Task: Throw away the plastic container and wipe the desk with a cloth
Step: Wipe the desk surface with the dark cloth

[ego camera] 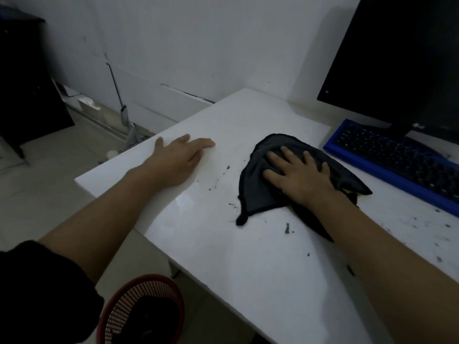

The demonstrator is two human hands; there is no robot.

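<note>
white and glossy, the table (248,281) takes up most of the view, with pale floor tiles to its left. nearest, below the table's front corner, one red mesh bin (124,311) stands on the floor, probably so rubbish can be dropped straight off the edge. something dark lies in it, but i cannot tell whether that is the plastic container, which shows nowhere on the table.

further in, dark specks and smears (287,228) are scattered over the surface, thicker toward the right edge and just left of the cloth, so the wiping looks unfinished.

two hands are on the table. the left hand (178,160) lies flat with straight fingers near the left edge, holding nothing, likely as a brace while the person leans in. the right hand (298,175) is spread open, palm down, pressing on the one dark grey cloth (255,192). the cloth is bunched under it with a bit of yellow showing at its right side. flat pressure like this suits dragging the cloth over the dirt.

beyond, one blue-framed keyboard (387,155) sits near the cloth, seemingly not touching it. one black monitor (402,58) stands behind it by the white wall, both at the far right, which leaves the soiled part free for wiping.
</note>
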